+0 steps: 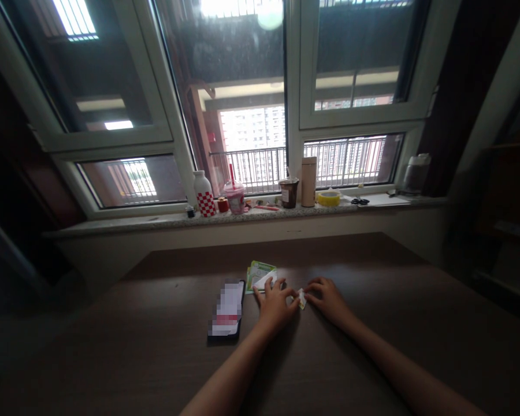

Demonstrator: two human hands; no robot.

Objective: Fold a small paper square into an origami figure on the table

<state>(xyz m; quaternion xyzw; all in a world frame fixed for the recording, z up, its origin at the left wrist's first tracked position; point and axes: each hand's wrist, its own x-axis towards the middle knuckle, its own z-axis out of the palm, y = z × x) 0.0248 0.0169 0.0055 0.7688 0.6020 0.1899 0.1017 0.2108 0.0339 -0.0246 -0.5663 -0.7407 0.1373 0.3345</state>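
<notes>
A small white piece of paper with yellow marks [302, 299] lies between my two hands, low over the dark brown table [173, 370]. My left hand [276, 304] has its thumb and forefinger closed at the left edge of the paper. Its other fingers spread over a white sheet and the green-and-white printed cards [260, 273], hiding part of them. From the other side, my right hand [327, 297] pinches the paper's right edge, its fingers curled. A phone [227, 312] with a lit screen lies left of my left hand.
Behind the table a stone windowsill [169, 222] bears a red-checked white bottle [206, 202], a pink drink cup [235, 198], a dark cup [289, 193], a tan flask [309, 182], yellow tape [328, 199], scissors [359, 201] and a clear jar [416, 173].
</notes>
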